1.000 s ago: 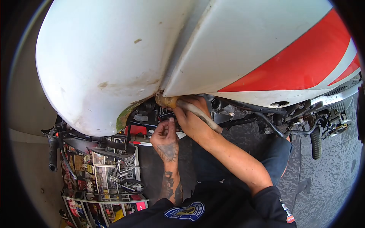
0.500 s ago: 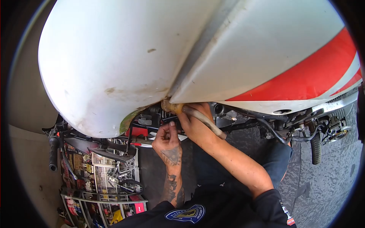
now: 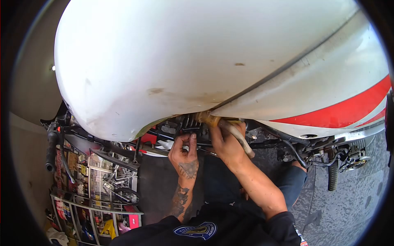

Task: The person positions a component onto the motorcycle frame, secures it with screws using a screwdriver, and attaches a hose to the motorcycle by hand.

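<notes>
A large white motorcycle tank (image 3: 172, 53) fills the upper half of the view, its lower edge just above both hands. My left hand (image 3: 184, 155), tattooed on the back, has its fingers curled toward the thumb beside a dark finned part (image 3: 191, 122). Whatever sits between those fingertips, if anything, is too small to make out. My right hand (image 3: 227, 143) reaches up under the tank edge, its fingers mostly hidden. A pale rubber hose (image 3: 239, 139) with a yellowish fitting (image 3: 209, 119) hangs from the tank across that hand.
At the left are the handlebar grip (image 3: 51, 151) and a metal rack (image 3: 74, 205) of assorted goods. A white side panel with a red stripe (image 3: 332, 117) runs to the right, over black frame parts and a tyre (image 3: 333, 176). My knee (image 3: 293, 182) is below the bike.
The view has shifted, so the tank seam and hose fitting now appear farther right. Both hands stay beneath the tank edge, with more of the dark finned part showing between them.
</notes>
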`<control>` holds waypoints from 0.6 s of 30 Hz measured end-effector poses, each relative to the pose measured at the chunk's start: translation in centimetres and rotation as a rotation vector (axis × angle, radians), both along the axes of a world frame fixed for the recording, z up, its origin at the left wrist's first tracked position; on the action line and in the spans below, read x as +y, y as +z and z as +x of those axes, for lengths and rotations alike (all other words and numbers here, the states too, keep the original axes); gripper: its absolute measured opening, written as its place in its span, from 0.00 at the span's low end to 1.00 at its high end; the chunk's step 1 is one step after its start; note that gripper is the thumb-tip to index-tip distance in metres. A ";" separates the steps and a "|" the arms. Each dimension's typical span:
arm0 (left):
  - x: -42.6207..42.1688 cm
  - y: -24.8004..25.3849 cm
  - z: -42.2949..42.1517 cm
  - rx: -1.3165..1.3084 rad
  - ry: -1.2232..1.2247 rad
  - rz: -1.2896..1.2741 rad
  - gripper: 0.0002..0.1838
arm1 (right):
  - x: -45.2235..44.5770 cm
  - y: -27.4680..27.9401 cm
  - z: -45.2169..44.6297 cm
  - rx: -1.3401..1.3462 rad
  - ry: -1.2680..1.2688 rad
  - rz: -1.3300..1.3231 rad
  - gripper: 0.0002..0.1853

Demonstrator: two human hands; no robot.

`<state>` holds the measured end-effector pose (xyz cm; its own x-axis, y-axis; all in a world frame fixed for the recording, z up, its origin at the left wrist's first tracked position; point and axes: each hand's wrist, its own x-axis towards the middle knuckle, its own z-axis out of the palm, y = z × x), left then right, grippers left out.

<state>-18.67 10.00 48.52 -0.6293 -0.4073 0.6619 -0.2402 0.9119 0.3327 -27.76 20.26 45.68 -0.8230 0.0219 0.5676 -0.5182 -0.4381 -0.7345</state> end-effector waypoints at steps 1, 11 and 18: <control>0.1 0.0 0.0 -0.003 -0.019 -0.025 0.08 | 0.1 -0.1 0.2 -0.047 0.033 -0.004 0.05; -1.2 -1.8 0.4 0.074 -0.078 0.019 0.08 | -1.1 -2.6 3.5 -0.033 -0.001 -0.531 0.21; -2.6 -2.6 1.0 0.080 -0.205 -0.073 0.08 | -3.5 -3.6 6.5 -0.516 0.167 -0.066 0.15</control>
<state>-17.70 7.38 45.91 -0.6381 -0.2256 0.7362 -0.0230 0.9613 0.2746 -21.21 16.79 42.07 -0.9896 -0.1113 0.0913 -0.0174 -0.5370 -0.8434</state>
